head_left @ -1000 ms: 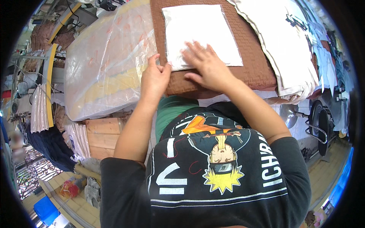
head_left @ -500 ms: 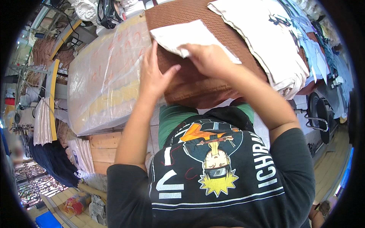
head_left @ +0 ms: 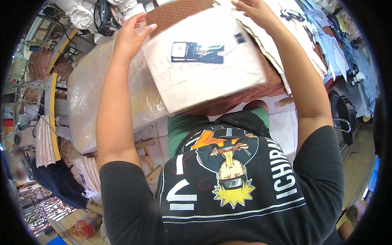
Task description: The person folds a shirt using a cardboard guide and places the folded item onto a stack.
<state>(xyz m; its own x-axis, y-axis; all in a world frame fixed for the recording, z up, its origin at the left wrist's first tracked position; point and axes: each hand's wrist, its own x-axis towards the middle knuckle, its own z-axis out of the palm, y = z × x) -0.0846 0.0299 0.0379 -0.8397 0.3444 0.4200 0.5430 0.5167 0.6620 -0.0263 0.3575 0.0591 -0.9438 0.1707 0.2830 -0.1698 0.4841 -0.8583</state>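
Over the brown-covered bench (head_left: 175, 18), the folded garment (head_left: 204, 79) seems at the laying-flat step, tag (head_left: 198, 53) up. The left hand (head_left: 128, 38) spreads wide near its far-left corner; whether the right hand (head_left: 257, 13) grips it cannot be told. Squaring it would call for both hands at its edges.

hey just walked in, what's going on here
A person is working with both hands around a folded cream garment with dark tags on it, over a brown cover. The left hand is open by the far left corner; the right hand is beyond the far right side, near another pale cloth. The garment is blurred, so I can't tell whether it lies flat.
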